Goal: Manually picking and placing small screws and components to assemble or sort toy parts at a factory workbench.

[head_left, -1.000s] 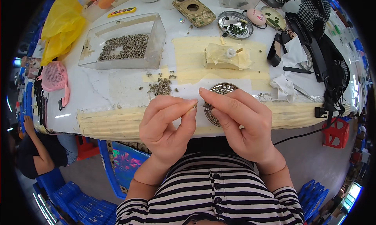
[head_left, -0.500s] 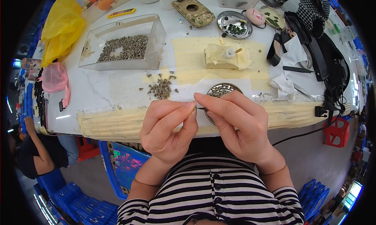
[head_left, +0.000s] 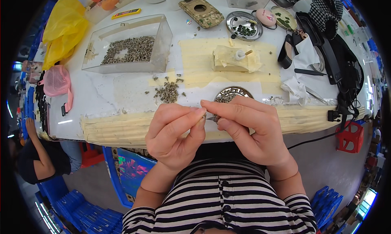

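Note:
My left hand (head_left: 173, 138) is closed in a pinch near the table's front edge. A tiny pale metallic piece (head_left: 204, 116) shows at its fingertips, too small to make out fully. Close beside it, my right hand (head_left: 256, 130) grips a thin dark pointed tool (head_left: 211, 118), its tip at the piece; most of the tool is hidden by the fingers. Partly behind the right hand lies a round metal dish (head_left: 244, 91) of small grey-brown metallic parts. A loose heap of similar parts (head_left: 168, 92) lies on the table beyond my left hand.
A clear plastic box (head_left: 161, 50) with many small parts stands at the far left. Farther back are a taped block (head_left: 222, 60) holding a small white pot with a stick, a metal tray (head_left: 240, 20) with dark green bits, and a camouflage-patterned box (head_left: 201, 12). Crumpled tissue (head_left: 294, 90) lies right.
My right hand has shifted slightly, its thumb and fingers spreading a little, and more of the pointed tool shows. The left hand has barely moved and keeps its pinch.

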A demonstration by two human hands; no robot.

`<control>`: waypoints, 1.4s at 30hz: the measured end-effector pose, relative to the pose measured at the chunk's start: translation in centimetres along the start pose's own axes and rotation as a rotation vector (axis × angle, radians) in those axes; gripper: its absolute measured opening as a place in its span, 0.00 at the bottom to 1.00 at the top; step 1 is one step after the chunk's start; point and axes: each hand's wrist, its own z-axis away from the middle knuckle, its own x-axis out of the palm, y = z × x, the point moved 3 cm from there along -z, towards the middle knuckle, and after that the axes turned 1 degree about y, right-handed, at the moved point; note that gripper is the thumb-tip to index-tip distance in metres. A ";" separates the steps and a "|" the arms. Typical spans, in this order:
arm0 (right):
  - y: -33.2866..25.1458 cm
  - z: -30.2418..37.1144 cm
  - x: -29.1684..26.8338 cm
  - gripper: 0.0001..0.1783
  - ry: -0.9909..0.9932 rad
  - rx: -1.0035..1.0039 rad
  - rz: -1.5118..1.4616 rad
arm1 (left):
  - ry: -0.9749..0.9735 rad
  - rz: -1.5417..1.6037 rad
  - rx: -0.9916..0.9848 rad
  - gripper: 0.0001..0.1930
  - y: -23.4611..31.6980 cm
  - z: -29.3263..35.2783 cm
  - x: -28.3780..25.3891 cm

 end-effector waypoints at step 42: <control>-0.3 0.0 0.1 0.21 0.058 -0.056 0.080 | 0.048 0.215 -0.173 0.13 -1.0 0.7 -0.1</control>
